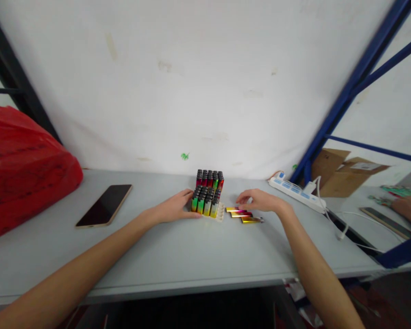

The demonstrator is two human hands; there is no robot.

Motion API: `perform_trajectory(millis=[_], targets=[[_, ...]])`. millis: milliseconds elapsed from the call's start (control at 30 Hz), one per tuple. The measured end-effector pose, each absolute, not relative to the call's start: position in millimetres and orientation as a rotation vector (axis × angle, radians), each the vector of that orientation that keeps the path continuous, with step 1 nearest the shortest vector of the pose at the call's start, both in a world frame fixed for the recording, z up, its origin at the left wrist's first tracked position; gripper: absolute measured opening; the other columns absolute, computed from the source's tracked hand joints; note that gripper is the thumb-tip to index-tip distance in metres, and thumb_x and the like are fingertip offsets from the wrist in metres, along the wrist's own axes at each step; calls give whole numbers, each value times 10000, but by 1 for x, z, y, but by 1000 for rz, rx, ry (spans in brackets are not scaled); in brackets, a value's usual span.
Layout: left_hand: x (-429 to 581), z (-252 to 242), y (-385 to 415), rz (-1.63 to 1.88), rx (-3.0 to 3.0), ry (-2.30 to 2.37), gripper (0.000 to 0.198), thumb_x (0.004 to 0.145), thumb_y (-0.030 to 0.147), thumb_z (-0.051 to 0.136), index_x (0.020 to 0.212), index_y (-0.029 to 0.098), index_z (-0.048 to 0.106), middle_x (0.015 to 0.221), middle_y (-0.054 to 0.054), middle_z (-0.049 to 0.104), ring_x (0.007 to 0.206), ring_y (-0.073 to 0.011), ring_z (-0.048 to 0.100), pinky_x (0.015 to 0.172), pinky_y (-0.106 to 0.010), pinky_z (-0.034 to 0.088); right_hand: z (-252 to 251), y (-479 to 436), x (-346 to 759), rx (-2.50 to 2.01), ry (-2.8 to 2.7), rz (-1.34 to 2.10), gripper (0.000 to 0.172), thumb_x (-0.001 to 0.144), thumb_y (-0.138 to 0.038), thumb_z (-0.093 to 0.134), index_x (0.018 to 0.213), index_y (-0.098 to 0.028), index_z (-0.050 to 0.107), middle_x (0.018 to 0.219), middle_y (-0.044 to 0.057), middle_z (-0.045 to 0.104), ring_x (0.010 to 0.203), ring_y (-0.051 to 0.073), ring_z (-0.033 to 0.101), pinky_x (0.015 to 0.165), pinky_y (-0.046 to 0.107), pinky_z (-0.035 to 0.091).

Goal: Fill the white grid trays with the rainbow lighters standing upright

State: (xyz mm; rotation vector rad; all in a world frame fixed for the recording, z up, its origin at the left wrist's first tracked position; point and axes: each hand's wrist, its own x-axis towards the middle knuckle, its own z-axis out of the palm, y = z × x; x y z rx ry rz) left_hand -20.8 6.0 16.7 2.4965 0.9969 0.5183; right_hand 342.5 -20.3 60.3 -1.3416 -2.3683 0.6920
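Cigarette lighters with dark tops and green, yellow and silver bodies (pixel 206 206) stand upright in rows in a pale tray (pixel 220 213). The tray's right end shows bare slots. My left hand (pixel 176 206) is closed around the left end of this tray, thumb along the front and fingers behind. Behind it stands another block of lighters (pixel 210 178), mostly red with some green. My right hand (pixel 258 200) hovers over several loose shiny lighters (pixel 241 214) lying on the table, its fingers bent and apart. No lighter shows between them.
A smartphone (pixel 104 205) lies to the left, beside a big red plastic bag (pixel 27 169). A white power strip (pixel 296 194) with cables is at the right, near the blue rack post (pixel 349 91). Beyond it are a cardboard box (pixel 342 180) and another person's hand (pixel 409 210).
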Motion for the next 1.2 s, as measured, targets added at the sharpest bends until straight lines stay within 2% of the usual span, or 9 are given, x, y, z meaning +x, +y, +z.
perform_trajectory(millis=[100, 300, 567, 733, 833, 900, 1000, 1067, 1200], targets=[[-20, 16, 6, 528, 2489, 1003, 821, 811, 735, 747, 1413, 196, 606, 1447, -144, 612, 1330, -374, 598, 1203, -463, 440, 50, -15, 346, -1402, -2415, 742, 251, 756, -368, 794, 937, -198, 828, 941, 73, 812, 865, 261, 720, 784, 337, 533], [-21, 16, 6, 524, 2490, 1011, 832, 810, 750, 738, 1423, 203, 604, 1447, -145, 612, 1324, -372, 601, 1199, -470, 445, 46, -13, 343, -1426, -2345, 569, 189, 837, -365, 755, 913, -193, 755, 885, 72, 783, 778, 218, 677, 713, 313, 497], [-22, 15, 7, 545, 2506, 997, 845, 817, 772, 720, 1454, 232, 592, 1465, -125, 613, 1337, -370, 596, 1212, -462, 428, 40, 2, 329, -1105, -1717, 704, 436, 832, -617, 767, 924, -197, 697, 725, -9, 654, 622, 136, 539, 586, 267, 434], [-22, 15, 7, 529, 2508, 979, 871, 826, 773, 714, 1483, 220, 571, 1474, -135, 599, 1350, -372, 585, 1226, -467, 413, 39, -3, 303, -941, -1360, 1062, 514, 781, -697, 781, 866, -235, 571, 821, -7, 667, 738, 147, 619, 694, 286, 523], [-22, 15, 7, 512, 2512, 980, 855, 839, 763, 710, 1488, 227, 561, 1485, -135, 587, 1367, -370, 569, 1233, -466, 401, 41, -12, 289, -875, -1354, 1259, 532, 789, -703, 776, 928, -261, 516, 781, -34, 650, 685, 140, 615, 727, 322, 553], [-22, 15, 7, 514, 2514, 981, 842, 839, 752, 717, 1477, 223, 568, 1478, -135, 590, 1367, -371, 569, 1233, -465, 400, 41, -15, 282, -860, -1386, 1286, 530, 798, -702, 769, 965, -270, 511, 676, -83, 548, 555, 105, 497, 598, 266, 500], [-21, 16, 7, 497, 2513, 1008, 820, 840, 729, 727, 1443, 192, 586, 1444, -148, 607, 1339, -373, 586, 1209, -466, 426, 36, -14, 275, -928, -1420, 1272, 533, 807, -719, 746, 981, -268, 522, 608, -126, 363, 453, 65, 245, 426, 181, 241], [-21, 16, 6, 485, 2516, 1021, 800, 848, 724, 720, 1428, 188, 594, 1430, -149, 615, 1326, -367, 595, 1196, -465, 438, 32, -12, 272, -994, -1431, 1257, 547, 829, -766, 680, 908, -247, 527, 597, -120, 311, 449, 59, 185, 420, 183, 135], [-22, 16, 7, 529, 2526, 987, 818, 838, 748, 717, 1444, 212, 592, 1454, -128, 613, 1334, -363, 597, 1208, -446, 431, 27, -9, 267, -1109, -1346, 1228, 660, 890, -835, 460, 634, -229, 405, 527, -101, 233, 433, 56, 137, 424, 215, 88]])
